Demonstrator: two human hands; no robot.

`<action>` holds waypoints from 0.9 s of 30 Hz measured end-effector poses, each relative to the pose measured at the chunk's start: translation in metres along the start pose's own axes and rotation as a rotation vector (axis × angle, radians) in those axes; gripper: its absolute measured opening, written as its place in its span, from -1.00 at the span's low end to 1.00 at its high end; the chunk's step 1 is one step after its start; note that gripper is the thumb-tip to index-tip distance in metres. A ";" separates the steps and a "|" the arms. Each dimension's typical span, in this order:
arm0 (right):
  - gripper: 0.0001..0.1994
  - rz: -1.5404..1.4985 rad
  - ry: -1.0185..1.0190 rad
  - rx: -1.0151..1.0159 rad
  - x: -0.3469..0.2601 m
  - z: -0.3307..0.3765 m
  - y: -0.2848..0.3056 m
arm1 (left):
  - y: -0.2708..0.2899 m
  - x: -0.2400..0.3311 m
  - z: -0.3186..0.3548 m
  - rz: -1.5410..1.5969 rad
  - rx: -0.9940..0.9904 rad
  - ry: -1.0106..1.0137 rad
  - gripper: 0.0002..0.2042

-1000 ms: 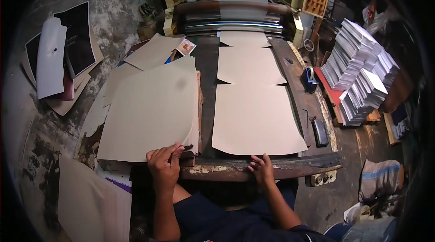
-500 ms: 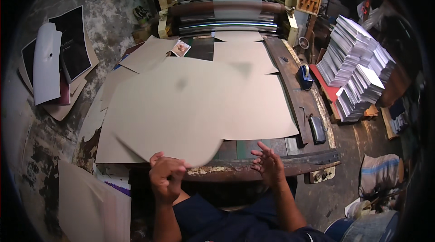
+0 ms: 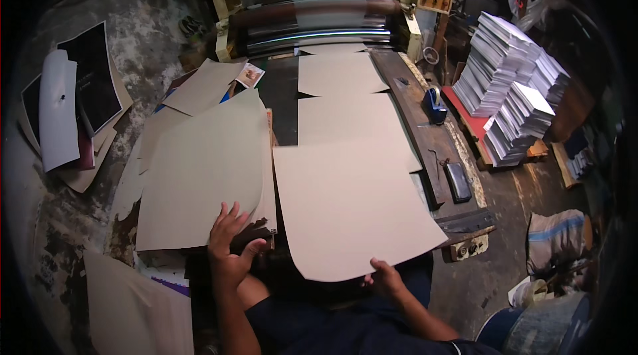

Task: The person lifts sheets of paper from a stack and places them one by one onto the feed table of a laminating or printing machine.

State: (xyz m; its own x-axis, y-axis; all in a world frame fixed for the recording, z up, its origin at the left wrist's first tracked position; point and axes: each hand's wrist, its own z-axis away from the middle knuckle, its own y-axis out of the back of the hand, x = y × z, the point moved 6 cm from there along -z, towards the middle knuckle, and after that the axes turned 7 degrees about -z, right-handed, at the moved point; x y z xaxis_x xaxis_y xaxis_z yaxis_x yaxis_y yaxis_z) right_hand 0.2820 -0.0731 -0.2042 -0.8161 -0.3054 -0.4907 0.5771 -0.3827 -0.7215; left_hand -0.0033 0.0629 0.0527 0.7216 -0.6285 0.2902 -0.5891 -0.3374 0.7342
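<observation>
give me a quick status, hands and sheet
Right hand pinching near edge of tan sheet on feed table. Left hand open, fingers on stack of tan sheets. Two more sheets ahead toward the roller machine.

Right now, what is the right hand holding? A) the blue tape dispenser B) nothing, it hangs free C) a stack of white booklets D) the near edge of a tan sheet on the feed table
D: the right hand pinches the near edge of the tan sheet, which lies over the feed table; the blue tape dispenser sits untouched further up.
</observation>
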 end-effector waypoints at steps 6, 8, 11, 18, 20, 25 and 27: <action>-0.49 0.073 -0.152 0.065 0.053 0.043 0.042 | -0.007 -0.014 -0.003 0.337 0.159 0.298 -0.27; -0.48 0.088 -0.157 0.063 0.057 0.052 0.041 | -0.010 -0.025 0.001 0.308 0.182 0.298 -0.40; -0.47 0.094 -0.175 0.042 0.054 0.056 0.037 | -0.019 -0.024 0.002 -0.052 0.022 0.133 -0.61; -0.44 0.060 -0.109 0.040 0.036 0.025 0.013 | -0.010 -0.024 0.001 -0.035 0.150 0.196 -0.78; -0.46 0.075 -0.065 0.073 0.026 0.015 0.010 | -0.010 -0.025 0.000 -0.035 0.162 0.222 -0.79; -0.54 -0.079 0.112 0.114 0.016 -0.020 0.007 | -0.007 -0.037 0.004 0.081 0.284 0.347 -0.78; -0.58 -0.070 0.122 0.159 0.023 -0.025 0.020 | -0.008 -0.047 0.011 0.128 0.285 0.447 -0.72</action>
State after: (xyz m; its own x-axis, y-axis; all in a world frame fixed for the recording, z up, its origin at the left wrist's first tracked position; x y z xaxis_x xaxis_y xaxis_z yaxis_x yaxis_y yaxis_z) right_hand 0.2741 -0.0657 -0.2423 -0.8468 -0.1686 -0.5045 0.5084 -0.5351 -0.6747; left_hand -0.0365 0.0876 0.0265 0.6855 -0.3385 0.6446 -0.7125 -0.4938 0.4985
